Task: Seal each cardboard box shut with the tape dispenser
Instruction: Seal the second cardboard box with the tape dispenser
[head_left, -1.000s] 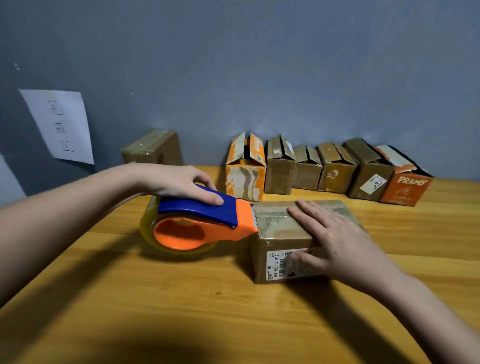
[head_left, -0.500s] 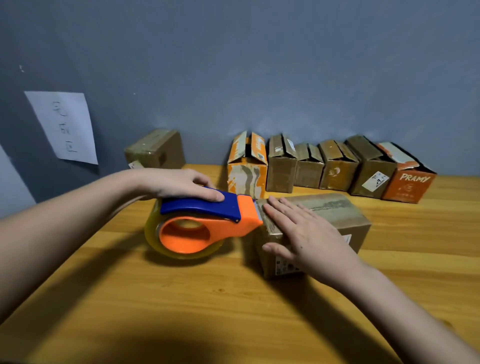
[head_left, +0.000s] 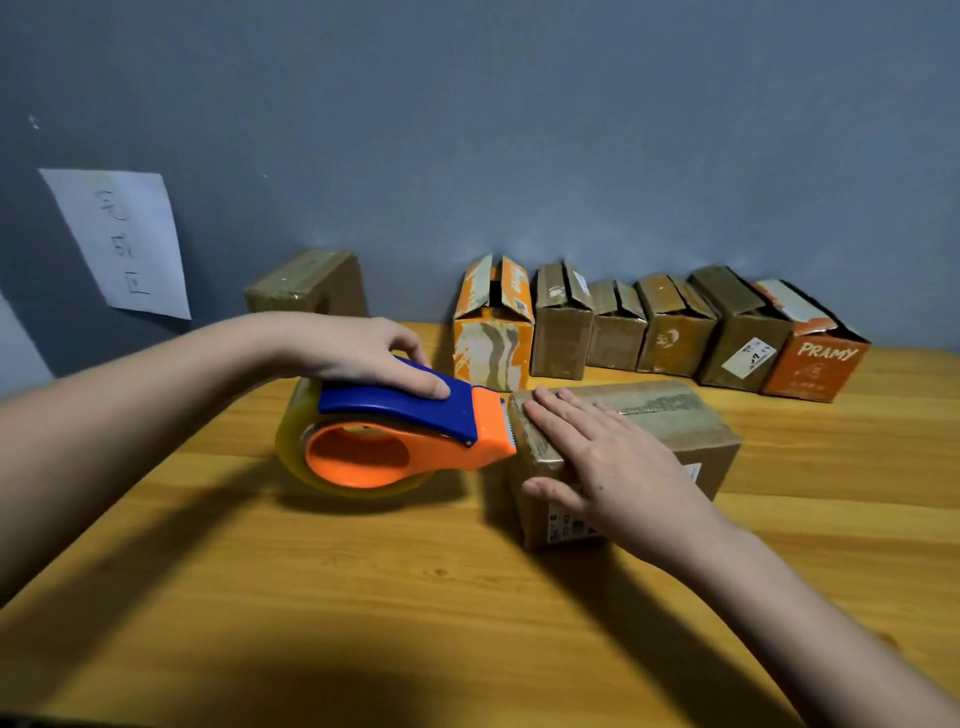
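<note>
Left hand (head_left: 363, 353) grips tape dispenser (head_left: 400, 436)

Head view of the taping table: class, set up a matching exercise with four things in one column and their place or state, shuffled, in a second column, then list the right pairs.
Things
1. tape dispenser
2. box at the front
3. PRAMY box
4. paper sheet

Places or states
A. stuck on the wall
B. gripped by the left hand
C. far right of the back row, flaps open
D. under the flat right hand

Pairs: 1-B, 2-D, 3-C, 4-A
</note>
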